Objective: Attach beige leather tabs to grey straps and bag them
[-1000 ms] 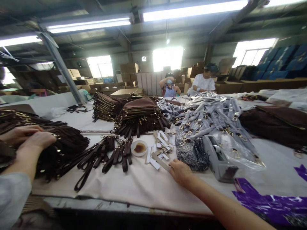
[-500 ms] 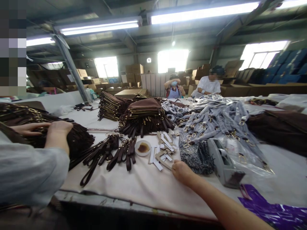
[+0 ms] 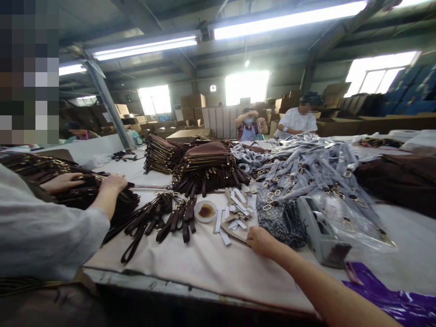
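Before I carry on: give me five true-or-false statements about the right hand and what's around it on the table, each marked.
1. The right hand holds the end of a cardboard strip. True.

2. The round dish is between the dark straps and the pile of pale strips. True.

3. The tape dispenser is left of the round dish. False: the tape dispenser is to its right, beside the speckled cloth.

4. The purple plastic is at the far side of the table. False: the purple plastic is at the near right.

5. A co-worker's hand in a grey sleeve is at the brown goods on the left. True.
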The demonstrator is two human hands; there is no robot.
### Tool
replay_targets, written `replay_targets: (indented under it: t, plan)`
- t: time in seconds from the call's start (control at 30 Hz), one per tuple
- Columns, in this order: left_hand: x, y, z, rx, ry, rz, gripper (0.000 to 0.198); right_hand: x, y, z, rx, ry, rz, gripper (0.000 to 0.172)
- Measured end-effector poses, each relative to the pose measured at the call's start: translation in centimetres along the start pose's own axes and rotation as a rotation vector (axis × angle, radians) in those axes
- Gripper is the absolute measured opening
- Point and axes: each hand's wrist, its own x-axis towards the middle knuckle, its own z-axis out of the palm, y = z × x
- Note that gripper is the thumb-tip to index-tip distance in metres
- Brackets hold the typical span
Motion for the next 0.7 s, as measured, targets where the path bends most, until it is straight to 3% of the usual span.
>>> replay_targets:
  t: [0.13,0.2,0.3,0.4,0.5,0.57,0.63,0.7]
  plan:
    - [0.9,8.7,-7.7,-0.090,0.105,0.130,0.036,-0.1,-0.3,-0.6,-0.018,-0.018,0.009,0.022]
    - [1.1,11.9,-11.2,-0.116,0.146,0.182,0.049,-0.2,-0.5,-0.9,-0.021,-0.023,0.013,0.023]
    - [1.6,14.1,-14.9,-0.126,0.186,0.212,0.061,0.0,-0.5,-1.1,-0.020,-0.038,0.028,0.024]
    - [3.1,14.9,-16.9,-0.116,0.209,0.214,0.061,0.3,-0.5,-1.1,-0.014,-0.055,0.058,0.026]
    - [5.0,15.3,-16.8,-0.102,0.212,0.203,0.058,0.7,-0.4,-0.9,-0.008,-0.070,0.089,0.026]
    - [5.7,14.7,-15.2,-0.089,0.199,0.175,0.051,1.0,-0.3,-0.8,-0.001,-0.077,0.100,0.025]
    - [5.4,12.4,-12.3,-0.072,0.173,0.128,0.051,1.1,-0.2,-0.5,0.008,-0.068,0.099,0.024]
    - [4.0,8.3,-8.4,-0.055,0.140,0.072,0.048,1.1,-0.2,-0.2,0.020,-0.038,0.082,0.025]
